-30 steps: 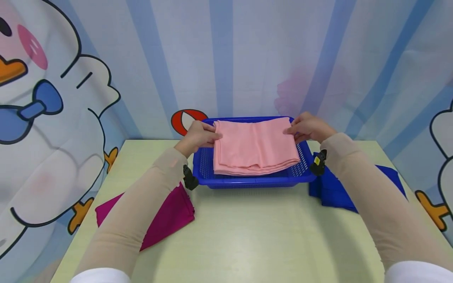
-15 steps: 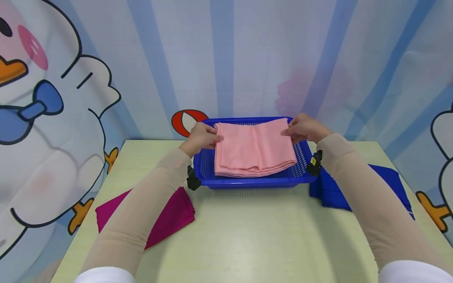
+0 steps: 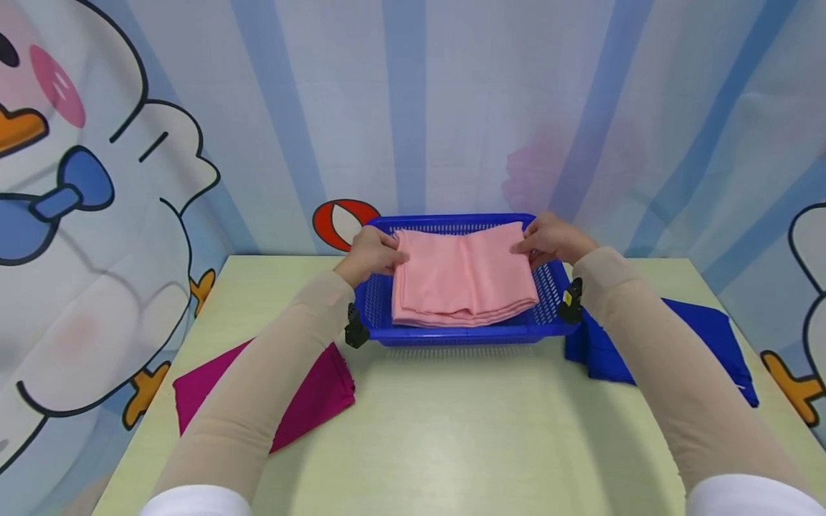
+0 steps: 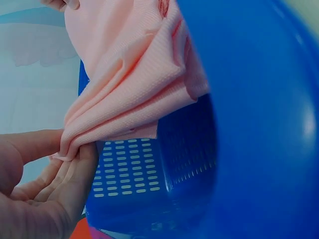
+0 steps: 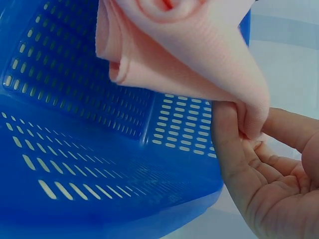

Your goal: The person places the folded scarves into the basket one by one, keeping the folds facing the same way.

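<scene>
A folded pink cloth point(image 3: 464, 276) hangs over the blue slotted basket point(image 3: 477, 335), its near edge inside the basket's front rim in the head view. My left hand point(image 3: 371, 254) pinches its far left corner between thumb and fingers. At the far right corner my right hand point(image 3: 556, 238) pinches it the same way. In the left wrist view the left hand point(image 4: 50, 174) grips bunched layers of the pink cloth point(image 4: 124, 84) above the basket's slotted wall. The right wrist view has the right hand point(image 5: 269, 164) pinching the other corner, with the basket's slotted floor and sides below.
A magenta folded cloth point(image 3: 316, 394) lies at the left of the pale table point(image 3: 464, 430), partly under the left sleeve. To the right, a blue folded cloth point(image 3: 703, 337) lies partly behind the right forearm. A printed curtain point(image 3: 464, 107) stands behind the basket.
Both hands have moved slightly nearer and closer together, bringing the pink cloth down a little in the head view. More of the basket's back wall shows. The basket has stayed in place.
</scene>
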`<state>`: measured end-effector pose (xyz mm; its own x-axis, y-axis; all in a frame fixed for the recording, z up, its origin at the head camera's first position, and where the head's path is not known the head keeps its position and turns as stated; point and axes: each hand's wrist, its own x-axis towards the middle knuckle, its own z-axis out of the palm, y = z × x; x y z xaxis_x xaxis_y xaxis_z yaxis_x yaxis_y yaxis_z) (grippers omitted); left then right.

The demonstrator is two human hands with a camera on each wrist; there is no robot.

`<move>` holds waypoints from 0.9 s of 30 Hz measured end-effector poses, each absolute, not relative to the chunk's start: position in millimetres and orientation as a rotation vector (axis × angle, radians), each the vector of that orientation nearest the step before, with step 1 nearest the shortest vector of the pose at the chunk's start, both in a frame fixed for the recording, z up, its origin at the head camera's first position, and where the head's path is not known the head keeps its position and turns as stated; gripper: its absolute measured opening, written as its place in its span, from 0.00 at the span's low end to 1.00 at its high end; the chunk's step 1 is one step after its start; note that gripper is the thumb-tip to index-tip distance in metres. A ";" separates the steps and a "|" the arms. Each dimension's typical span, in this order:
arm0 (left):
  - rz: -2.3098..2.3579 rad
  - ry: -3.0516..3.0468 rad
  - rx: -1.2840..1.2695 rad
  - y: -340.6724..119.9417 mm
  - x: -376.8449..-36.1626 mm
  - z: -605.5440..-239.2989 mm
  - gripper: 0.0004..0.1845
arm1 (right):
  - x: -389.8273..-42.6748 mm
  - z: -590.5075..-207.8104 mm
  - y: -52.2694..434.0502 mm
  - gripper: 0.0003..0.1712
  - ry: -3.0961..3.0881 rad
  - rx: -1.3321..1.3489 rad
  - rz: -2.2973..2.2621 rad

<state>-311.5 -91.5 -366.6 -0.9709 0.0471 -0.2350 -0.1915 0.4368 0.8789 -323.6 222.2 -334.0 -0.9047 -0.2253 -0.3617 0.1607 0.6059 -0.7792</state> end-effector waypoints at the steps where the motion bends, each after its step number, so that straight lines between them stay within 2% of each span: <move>1: 1.542 2.468 -0.123 -91.1 -311.6 -367.3 0.20 | -323.9 -335.3 222.2 0.20 2.405 -0.055 -1.226; 17: 1.485 2.493 -0.056 -85.6 -312.1 -368.5 0.15 | -322.6 -338.9 220.5 0.20 2.427 -0.085 -1.189; 27: 1.463 2.523 -0.032 -82.3 -311.1 -371.0 0.06 | -324.9 -345.0 219.7 0.17 2.422 -0.073 -1.149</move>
<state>-311.1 -82.3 -371.0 -0.9745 0.0933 -0.2041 -0.1308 0.5030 0.8543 -324.9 219.7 -345.0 -0.8948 -0.2366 -0.3785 0.1435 0.6504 -0.7459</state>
